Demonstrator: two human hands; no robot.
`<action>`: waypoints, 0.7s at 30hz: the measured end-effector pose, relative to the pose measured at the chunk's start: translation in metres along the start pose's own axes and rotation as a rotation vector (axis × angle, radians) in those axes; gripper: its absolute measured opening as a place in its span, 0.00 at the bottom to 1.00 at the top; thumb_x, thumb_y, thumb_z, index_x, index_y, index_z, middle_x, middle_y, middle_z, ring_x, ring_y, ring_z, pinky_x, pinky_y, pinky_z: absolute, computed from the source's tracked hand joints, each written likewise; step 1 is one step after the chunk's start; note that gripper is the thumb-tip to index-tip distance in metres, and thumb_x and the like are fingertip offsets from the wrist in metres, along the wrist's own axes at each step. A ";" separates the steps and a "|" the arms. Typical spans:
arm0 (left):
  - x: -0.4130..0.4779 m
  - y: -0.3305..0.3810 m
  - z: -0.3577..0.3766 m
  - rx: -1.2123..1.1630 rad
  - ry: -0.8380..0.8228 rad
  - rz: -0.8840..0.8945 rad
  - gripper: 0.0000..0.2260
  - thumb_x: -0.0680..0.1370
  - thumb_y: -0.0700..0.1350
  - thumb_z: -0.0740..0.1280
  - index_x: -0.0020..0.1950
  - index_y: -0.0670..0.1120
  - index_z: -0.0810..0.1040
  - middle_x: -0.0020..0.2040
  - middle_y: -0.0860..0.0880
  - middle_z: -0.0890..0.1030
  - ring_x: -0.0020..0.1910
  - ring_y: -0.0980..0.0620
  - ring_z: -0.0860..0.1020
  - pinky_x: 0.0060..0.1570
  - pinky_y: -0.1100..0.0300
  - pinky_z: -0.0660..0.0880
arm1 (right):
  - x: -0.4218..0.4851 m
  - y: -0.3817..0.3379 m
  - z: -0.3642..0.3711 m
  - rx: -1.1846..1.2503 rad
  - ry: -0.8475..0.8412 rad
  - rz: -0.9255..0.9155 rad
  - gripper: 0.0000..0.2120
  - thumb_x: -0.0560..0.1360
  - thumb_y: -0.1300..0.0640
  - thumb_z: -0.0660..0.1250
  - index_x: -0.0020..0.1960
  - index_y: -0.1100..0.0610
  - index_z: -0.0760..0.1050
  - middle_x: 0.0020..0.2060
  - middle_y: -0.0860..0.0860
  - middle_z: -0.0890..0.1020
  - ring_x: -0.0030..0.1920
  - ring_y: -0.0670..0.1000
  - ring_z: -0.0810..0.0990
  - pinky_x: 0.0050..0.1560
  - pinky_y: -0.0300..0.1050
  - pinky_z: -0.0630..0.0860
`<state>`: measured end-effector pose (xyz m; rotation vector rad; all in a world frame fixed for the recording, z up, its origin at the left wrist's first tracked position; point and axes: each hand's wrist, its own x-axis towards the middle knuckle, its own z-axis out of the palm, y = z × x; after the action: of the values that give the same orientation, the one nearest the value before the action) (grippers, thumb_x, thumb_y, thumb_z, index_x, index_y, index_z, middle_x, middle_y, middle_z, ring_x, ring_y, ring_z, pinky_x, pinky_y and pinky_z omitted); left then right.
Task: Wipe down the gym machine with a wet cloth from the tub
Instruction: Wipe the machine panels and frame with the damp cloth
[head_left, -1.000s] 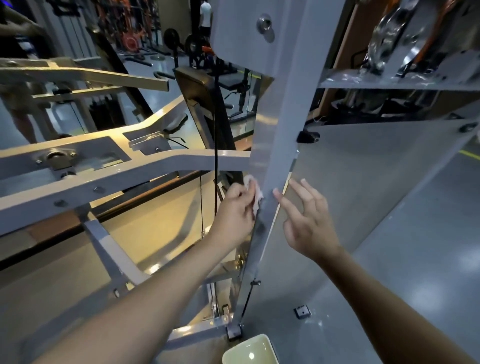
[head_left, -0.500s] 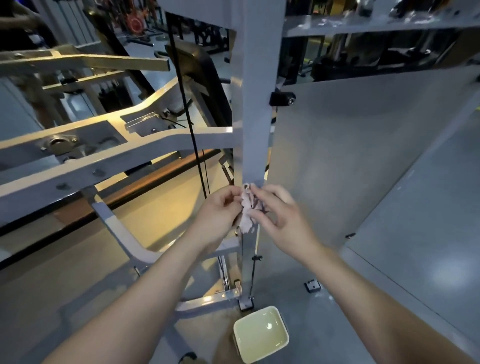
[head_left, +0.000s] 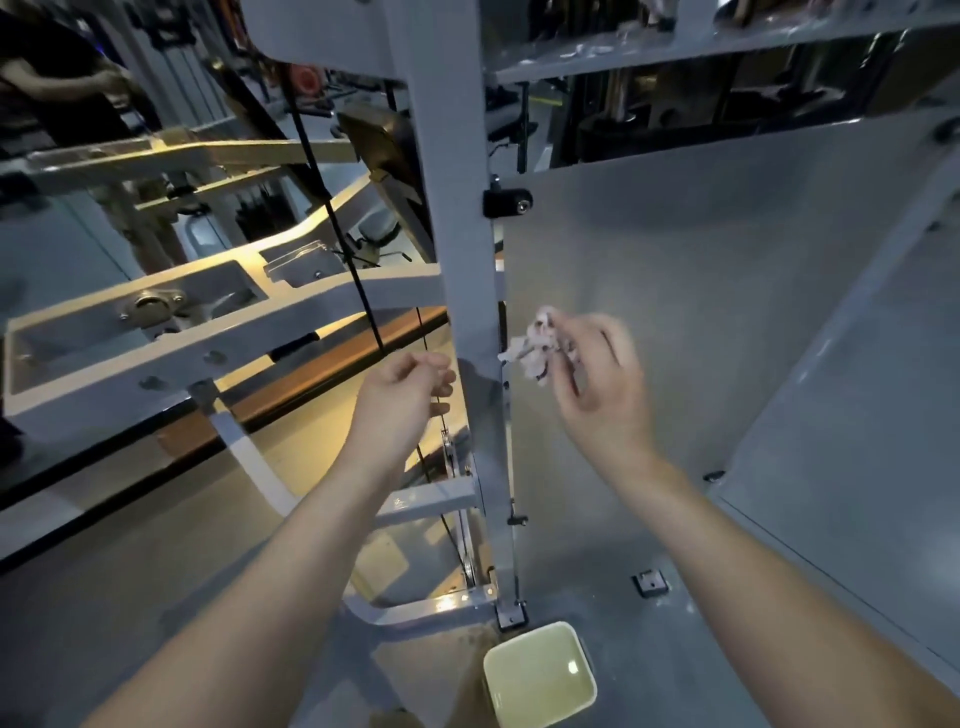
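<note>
the right hand pinches a crumpled wet cloth in its fingers, just right of the gym machine's grey upright post. the left hand, at nine o'clock of the post, is loosely curled and empty. the tub sits on the floor at six o'clock.
</note>
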<state>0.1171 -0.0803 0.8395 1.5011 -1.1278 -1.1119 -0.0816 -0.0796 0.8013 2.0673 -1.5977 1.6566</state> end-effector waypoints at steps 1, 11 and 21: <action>0.000 0.003 0.001 0.020 0.035 0.019 0.07 0.82 0.40 0.64 0.55 0.47 0.81 0.52 0.48 0.83 0.54 0.46 0.81 0.56 0.50 0.81 | 0.009 0.002 -0.002 -0.018 0.083 0.021 0.15 0.78 0.67 0.67 0.64 0.61 0.79 0.55 0.56 0.77 0.52 0.48 0.76 0.54 0.33 0.71; -0.010 0.007 0.020 0.162 -0.003 0.162 0.18 0.81 0.40 0.64 0.67 0.58 0.72 0.63 0.59 0.77 0.59 0.61 0.76 0.59 0.55 0.76 | -0.033 0.043 0.040 -0.205 -0.333 -0.099 0.12 0.79 0.64 0.65 0.59 0.55 0.80 0.56 0.48 0.78 0.56 0.51 0.74 0.56 0.52 0.78; -0.016 0.016 0.009 0.169 -0.057 0.185 0.17 0.81 0.39 0.64 0.65 0.57 0.71 0.63 0.58 0.76 0.60 0.58 0.76 0.61 0.54 0.75 | 0.022 0.007 0.016 -0.171 -0.061 0.052 0.10 0.81 0.61 0.63 0.60 0.58 0.78 0.47 0.51 0.74 0.44 0.55 0.76 0.42 0.53 0.77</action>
<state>0.1031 -0.0687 0.8558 1.4667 -1.3994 -0.9573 -0.0774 -0.1067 0.8073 2.0262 -1.7588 1.4274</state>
